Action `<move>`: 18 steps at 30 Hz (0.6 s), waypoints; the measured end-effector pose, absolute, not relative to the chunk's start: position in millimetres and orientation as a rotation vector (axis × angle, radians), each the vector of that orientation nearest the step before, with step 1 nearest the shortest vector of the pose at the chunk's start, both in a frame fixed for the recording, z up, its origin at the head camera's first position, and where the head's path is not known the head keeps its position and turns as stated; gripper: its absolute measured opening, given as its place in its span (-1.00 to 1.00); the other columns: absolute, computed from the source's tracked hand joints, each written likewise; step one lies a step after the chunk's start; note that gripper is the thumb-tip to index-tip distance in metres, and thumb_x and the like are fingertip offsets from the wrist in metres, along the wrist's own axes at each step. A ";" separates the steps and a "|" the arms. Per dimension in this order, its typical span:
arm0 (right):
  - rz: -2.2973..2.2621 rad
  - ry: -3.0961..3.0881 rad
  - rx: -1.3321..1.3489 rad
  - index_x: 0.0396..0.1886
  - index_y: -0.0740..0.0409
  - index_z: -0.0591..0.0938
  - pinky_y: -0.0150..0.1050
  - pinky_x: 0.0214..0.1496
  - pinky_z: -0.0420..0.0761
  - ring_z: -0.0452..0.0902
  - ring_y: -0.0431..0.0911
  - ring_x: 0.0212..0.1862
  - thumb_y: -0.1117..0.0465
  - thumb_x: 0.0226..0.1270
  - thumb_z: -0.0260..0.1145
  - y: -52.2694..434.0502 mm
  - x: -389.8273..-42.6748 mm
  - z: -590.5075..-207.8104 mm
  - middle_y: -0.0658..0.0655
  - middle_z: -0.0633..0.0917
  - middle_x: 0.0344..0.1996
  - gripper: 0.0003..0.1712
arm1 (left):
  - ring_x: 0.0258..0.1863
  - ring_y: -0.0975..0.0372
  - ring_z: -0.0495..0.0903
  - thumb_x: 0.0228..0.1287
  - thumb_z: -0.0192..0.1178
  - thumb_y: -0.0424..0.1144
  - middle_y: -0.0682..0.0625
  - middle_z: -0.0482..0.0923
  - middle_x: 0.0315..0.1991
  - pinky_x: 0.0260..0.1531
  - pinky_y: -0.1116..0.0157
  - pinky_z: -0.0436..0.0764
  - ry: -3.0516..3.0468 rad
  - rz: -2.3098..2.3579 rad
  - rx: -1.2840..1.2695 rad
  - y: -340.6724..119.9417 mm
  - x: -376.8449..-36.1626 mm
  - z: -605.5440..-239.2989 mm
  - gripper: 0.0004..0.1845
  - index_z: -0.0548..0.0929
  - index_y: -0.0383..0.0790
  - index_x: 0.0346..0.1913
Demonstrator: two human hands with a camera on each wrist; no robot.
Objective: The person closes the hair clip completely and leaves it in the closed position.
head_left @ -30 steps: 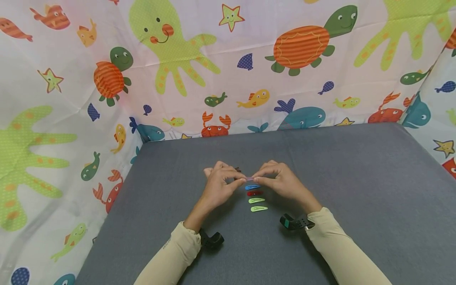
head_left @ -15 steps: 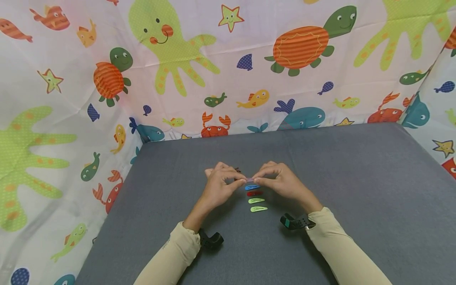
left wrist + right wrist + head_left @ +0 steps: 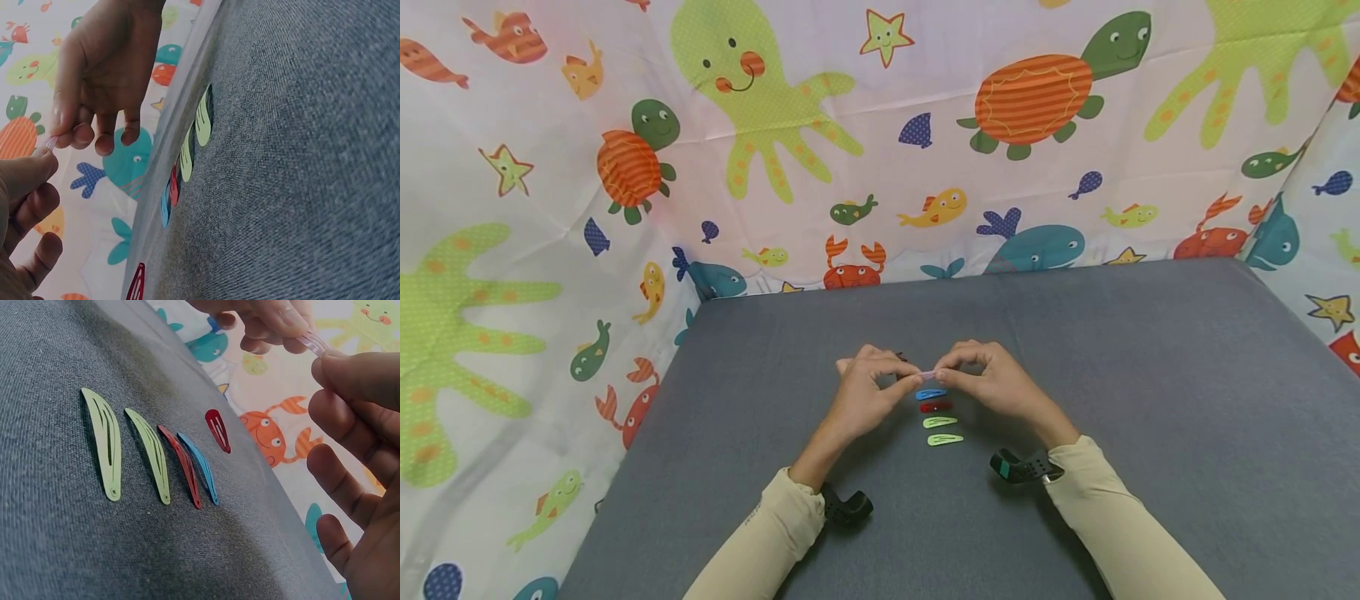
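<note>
While pinching one pink hair clip between both hands, left hand and right hand, hovering over grey bench, sea-creature curtain behind.

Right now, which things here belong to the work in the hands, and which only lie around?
In the work:
- pink hair clip, pinched between left hand and right hand
- row of clips on the table: blue, red, two green

Lying about:
- dark red clip, apart from the row
- printed sea-animal cloth
</note>
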State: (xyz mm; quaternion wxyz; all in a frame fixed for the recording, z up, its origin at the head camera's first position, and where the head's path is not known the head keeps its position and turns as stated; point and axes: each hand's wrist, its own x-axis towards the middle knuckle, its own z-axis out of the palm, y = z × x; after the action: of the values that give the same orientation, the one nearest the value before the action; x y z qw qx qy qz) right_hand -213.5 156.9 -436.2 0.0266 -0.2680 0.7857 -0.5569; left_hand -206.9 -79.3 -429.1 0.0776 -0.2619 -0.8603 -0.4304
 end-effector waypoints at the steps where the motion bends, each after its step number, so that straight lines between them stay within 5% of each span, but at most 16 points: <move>1: -1.722 2.428 -0.818 -0.18 0.17 0.81 0.02 0.08 0.46 0.55 -0.15 -0.14 0.24 0.41 0.37 156.6 -213.3 -436.0 0.10 0.77 -0.29 -0.86 | -0.18 -0.01 0.51 0.27 0.43 -0.12 0.17 0.75 -0.36 -0.05 0.03 -0.01 -2.574 -1.299 -0.779 -79.3 -206.8 -429.2 -0.93 0.86 0.04 -0.24; 18: -1.729 2.489 -0.664 -0.20 0.30 0.75 0.01 0.08 0.51 0.59 -0.08 -0.17 0.21 0.45 0.33 152.9 -211.8 -437.6 0.33 0.73 -0.27 -0.79 | -0.24 0.02 0.48 0.11 0.54 -0.22 0.16 0.58 -0.50 -0.09 0.04 -0.03 -2.477 -1.329 -0.710 -79.3 -209.0 -432.3 -0.76 0.84 0.05 -0.13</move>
State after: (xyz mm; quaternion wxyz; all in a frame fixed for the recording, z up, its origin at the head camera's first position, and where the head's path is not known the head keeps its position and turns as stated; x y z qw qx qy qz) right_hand -211.8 152.9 -437.6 0.0197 -0.2141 0.8021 -0.5571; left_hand -209.0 -79.3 -432.3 0.1211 -0.2431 -0.8481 -0.4549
